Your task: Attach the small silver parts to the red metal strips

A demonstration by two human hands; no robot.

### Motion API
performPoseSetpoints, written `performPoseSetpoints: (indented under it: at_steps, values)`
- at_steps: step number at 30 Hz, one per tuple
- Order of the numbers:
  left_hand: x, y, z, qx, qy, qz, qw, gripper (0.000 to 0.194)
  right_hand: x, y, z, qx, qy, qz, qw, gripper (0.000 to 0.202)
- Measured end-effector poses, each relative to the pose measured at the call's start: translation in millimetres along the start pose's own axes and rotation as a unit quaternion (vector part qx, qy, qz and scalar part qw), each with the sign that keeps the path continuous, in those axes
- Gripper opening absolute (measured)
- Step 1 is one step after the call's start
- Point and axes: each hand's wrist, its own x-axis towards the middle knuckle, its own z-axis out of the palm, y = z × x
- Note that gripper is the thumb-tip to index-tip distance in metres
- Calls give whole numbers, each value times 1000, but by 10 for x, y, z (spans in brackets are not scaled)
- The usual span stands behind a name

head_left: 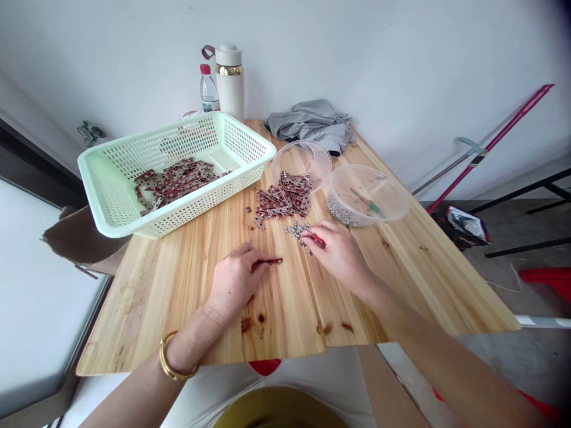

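Note:
My left hand [236, 276] pinches one end of a small red-brown strip with metal fittings [274, 261], just above the wooden table. My right hand [334, 249] is closed round a small red-handled tool [317, 240], whose exact kind I cannot make out. Its fingertips are at a scatter of small shiny metal pieces [295, 229], too small to name for certain. Beyond them lies a heap of similar red-brown strips [281, 202], partly spilling from a clear round tub [319, 156] tipped on its side.
A pale green basket [187, 208] holding more strips [178, 181] stands at the left. A clear tub [392, 202] with metal pieces and a green-handled tool sits at the right. Behind are a white flask [231, 92], a plastic bottle [209, 89] and grey cloth [312, 122].

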Motion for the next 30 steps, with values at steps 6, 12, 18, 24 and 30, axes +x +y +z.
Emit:
performPoseSetpoints:
  at_steps: [6,12,18,24,30]
  values:
    - [12,-26,-17,-18,-5,-4,1000,15,274,61,33,-75,-54,16,996,10]
    - [9,-35,-13,-10,-8,-8,1000,14,255,8,46,-93,-81,30,992,7]
    - [-6,-43,-14,-3,-8,-8,1000,13,224,-28,37,-59,-72,28,995,9]
    - [-1,-37,-7,-5,-10,-8,1000,15,46,-349,104,8,-112,-60,992,13]
    - [6,-29,-10,-2,-7,5,1000,18,10,-474,221,-77,-120,-93,985,17]
